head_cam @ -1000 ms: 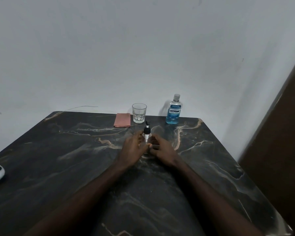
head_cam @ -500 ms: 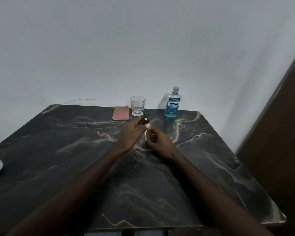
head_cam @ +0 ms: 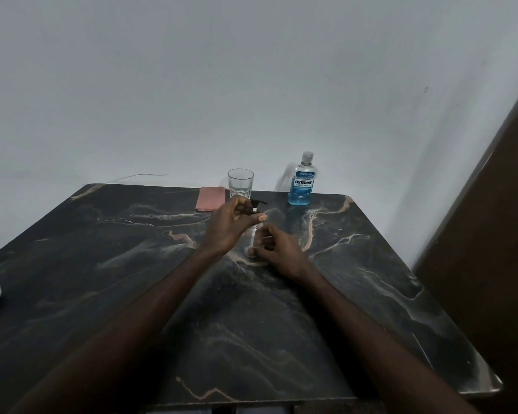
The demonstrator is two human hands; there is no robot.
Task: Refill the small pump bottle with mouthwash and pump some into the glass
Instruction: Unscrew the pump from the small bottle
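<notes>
Dark marbled table (head_cam: 102, 264) against a pale wall. At frame centre my left hand (head_cam: 231, 225) pinches the black pump head (head_cam: 255, 204), its tube lifted from the small pump bottle (head_cam: 253, 243), which my right hand (head_cam: 277, 249) grips. Behind stand the glass (head_cam: 240, 183), the mouthwash bottle (head_cam: 302, 182) and a pink cloth (head_cam: 210, 198).

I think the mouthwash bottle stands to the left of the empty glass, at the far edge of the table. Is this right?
Not quite. In the head view, the mouthwash bottle stands to the right of the empty glass, not to the left. The rest holds: both are at the far edge of the table.
</notes>
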